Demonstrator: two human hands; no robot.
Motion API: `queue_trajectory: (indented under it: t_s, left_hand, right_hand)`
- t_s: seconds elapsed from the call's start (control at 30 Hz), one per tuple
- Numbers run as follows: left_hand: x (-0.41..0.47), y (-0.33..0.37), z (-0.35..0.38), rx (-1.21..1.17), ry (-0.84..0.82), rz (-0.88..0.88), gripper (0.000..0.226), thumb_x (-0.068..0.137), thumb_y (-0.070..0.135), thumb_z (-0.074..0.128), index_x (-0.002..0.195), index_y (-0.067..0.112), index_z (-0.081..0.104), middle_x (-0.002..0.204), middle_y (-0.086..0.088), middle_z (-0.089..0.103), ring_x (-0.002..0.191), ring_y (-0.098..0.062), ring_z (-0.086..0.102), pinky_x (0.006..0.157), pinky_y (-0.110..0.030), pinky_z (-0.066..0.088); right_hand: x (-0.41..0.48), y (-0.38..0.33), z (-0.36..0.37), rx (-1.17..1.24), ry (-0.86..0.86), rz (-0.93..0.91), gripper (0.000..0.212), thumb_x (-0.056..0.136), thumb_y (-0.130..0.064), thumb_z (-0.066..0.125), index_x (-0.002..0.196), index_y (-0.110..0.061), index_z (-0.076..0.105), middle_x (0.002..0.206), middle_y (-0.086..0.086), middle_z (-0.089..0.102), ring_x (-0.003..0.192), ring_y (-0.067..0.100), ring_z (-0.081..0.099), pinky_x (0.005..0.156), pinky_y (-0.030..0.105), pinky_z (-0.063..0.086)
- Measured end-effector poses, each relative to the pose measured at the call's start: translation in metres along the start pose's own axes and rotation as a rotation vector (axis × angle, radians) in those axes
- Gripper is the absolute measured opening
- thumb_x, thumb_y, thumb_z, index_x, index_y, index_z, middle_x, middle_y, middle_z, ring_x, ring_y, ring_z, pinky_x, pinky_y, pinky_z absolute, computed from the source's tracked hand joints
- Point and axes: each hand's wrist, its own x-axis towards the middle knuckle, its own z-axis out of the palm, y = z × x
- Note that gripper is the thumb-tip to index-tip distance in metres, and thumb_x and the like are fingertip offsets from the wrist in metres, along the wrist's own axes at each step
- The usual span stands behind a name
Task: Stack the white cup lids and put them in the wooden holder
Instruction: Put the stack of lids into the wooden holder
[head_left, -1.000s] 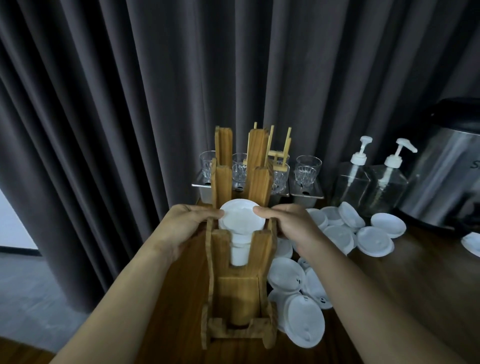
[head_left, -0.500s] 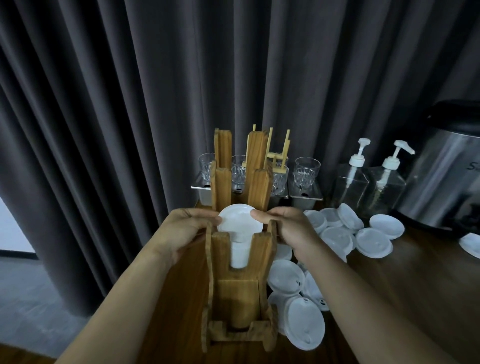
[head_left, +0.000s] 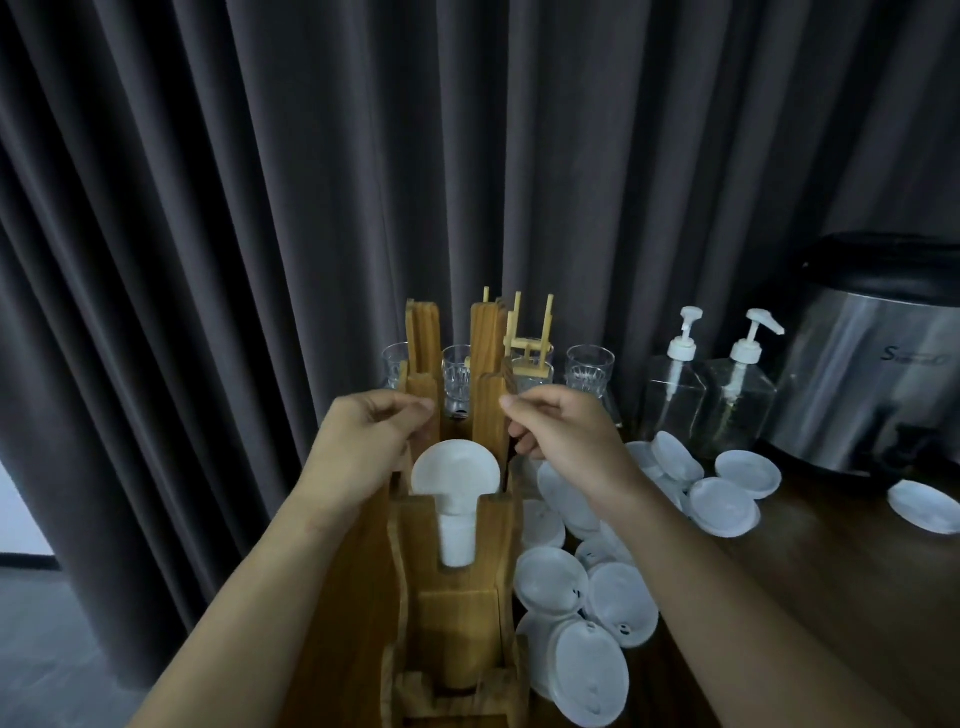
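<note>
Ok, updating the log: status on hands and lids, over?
Left hand and right hand clear of lids, fingers curled, grip unclear. Stack of white plastic cup lids sits in slotted wooden holder. Loose white lids beside it, nothing blocking.

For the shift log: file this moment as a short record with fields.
lid stack: in the wooden holder, upright in its slot
left hand: fingers curled, beside holder's left upright, off the lids
right hand: fingers curled, beside right upright, off the lids
loose lids: scattered on the table right of the holder
behind: glasses, two pump bottles, steel urn
</note>
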Motion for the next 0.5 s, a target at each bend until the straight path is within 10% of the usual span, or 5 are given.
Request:
queue_trajectory:
  t_s: [0.5]
  left_hand:
    - [-0.026, 0.039, 0.165, -0.009, -0.135, 0.199, 0.008, 0.097, 0.017, 0.073, 0.101, 0.023, 0.076, 0.086, 0.004, 0.077, 0.082, -0.004, 0.071, 0.072, -0.011, 0.051]
  right_hand:
    - [-0.03, 0.03, -0.159, -0.017, 0.124, -0.088, 0.007, 0.098, -0.023, 0.071, 0.094, -0.021, 0.077, 0.076, -0.002, 0.074, 0.061, 0.005, 0.066, 0.059, 0.016, 0.05]
